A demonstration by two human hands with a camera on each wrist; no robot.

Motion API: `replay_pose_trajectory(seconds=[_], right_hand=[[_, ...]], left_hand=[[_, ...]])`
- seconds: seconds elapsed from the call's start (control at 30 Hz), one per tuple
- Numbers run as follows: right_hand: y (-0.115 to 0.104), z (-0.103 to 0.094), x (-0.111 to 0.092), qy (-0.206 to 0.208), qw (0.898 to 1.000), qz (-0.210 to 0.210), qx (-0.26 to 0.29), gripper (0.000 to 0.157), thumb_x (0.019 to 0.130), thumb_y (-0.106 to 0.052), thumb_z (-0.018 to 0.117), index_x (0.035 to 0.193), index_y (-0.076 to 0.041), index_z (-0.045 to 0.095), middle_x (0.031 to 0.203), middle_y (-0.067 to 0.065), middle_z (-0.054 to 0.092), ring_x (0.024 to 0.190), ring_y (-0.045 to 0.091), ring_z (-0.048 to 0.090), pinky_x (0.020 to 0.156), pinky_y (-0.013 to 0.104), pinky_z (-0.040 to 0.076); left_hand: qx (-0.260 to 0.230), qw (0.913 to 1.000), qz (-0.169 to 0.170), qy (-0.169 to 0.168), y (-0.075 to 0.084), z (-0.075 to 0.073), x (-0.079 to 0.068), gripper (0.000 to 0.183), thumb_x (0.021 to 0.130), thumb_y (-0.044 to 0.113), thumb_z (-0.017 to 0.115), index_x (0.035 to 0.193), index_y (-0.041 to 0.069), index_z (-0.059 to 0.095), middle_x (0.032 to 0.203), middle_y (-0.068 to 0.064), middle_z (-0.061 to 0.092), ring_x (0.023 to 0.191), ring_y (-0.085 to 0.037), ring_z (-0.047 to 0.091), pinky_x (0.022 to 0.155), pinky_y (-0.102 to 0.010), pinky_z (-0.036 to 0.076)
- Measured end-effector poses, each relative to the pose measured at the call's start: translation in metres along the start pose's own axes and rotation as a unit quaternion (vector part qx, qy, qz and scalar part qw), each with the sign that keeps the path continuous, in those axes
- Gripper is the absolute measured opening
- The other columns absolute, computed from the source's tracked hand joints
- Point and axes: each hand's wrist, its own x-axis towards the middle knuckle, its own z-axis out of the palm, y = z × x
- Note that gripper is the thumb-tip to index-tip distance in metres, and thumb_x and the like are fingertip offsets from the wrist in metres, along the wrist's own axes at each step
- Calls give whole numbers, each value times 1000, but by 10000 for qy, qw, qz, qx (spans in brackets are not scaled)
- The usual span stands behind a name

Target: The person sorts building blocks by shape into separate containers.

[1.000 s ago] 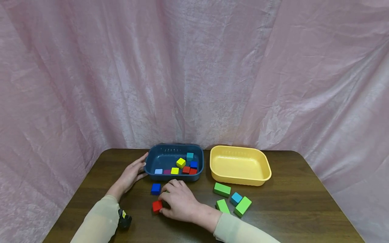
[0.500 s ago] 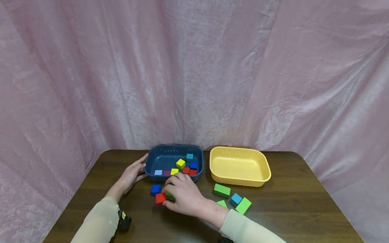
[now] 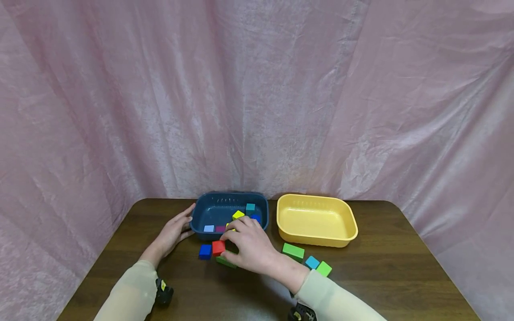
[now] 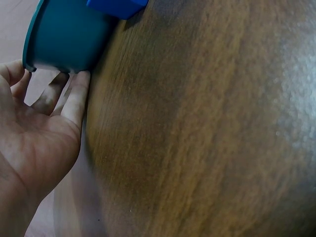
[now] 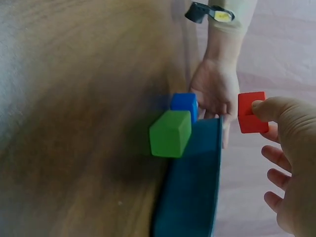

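Observation:
My right hand (image 3: 254, 247) pinches a red cube (image 3: 218, 248) between thumb and forefinger, raised in front of the navy bin (image 3: 201, 236). The right wrist view shows the red cube (image 5: 252, 112) at the fingertips, the other fingers loosely bent. Beneath, a green block (image 5: 170, 134) lies on the table beside a blue cube (image 3: 205, 252). My left hand (image 3: 174, 232) rests its extended fingertips against the bin's left end; in the left wrist view, the fingers of the left hand (image 4: 44, 123) meet the bin's outer wall (image 4: 69, 37). The right hand hides some cubes inside the bin.
Inside the navy bin are light blue (image 3: 209, 228), purple (image 3: 220, 228), yellow (image 3: 238, 215) and teal (image 3: 250, 208) cubes. A yellow bin (image 3: 317, 242) stands to its right. In front lie green blocks (image 3: 293, 251) and a light-blue cube (image 3: 312, 262). A pink curtain (image 3: 257, 98) hangs behind.
The right hand has lifted the red cube from the table and carried it up and right toward the navy bin, uncovering a green block. The left hand has stayed at the bin's end.

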Motion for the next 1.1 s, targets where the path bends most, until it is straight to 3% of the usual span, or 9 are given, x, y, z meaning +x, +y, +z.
replay_pose_trajectory(seconds=[0.33,0.87,1.1], right_hand=[[17,-15,9,407,9990,187,31,31,85,-44,81,109,-25,79,117,-5,66,115,17,50,96,39,45],[46,-34,25,423,9961,769,-54,32,87,-42,81,114,-24,78,119,-1,64,117,21,49,98,42,43],[57,-38,31,499,9953,822,-145,31,89,-40,80,114,-22,78,118,1,64,116,23,50,98,43,43]], left_hand=[[11,10000,10,-28,0,0,0,56,112,26,41,165,26,23,169,-9,16,146,-37,35,114,-55,36],[84,10000,-4,-16,-1,-1,1,57,112,29,41,165,28,22,170,-8,15,146,-37,36,113,-55,37],[34,10000,-20,-28,0,-1,1,56,112,29,41,165,28,23,170,-8,15,146,-37,35,114,-56,35]])
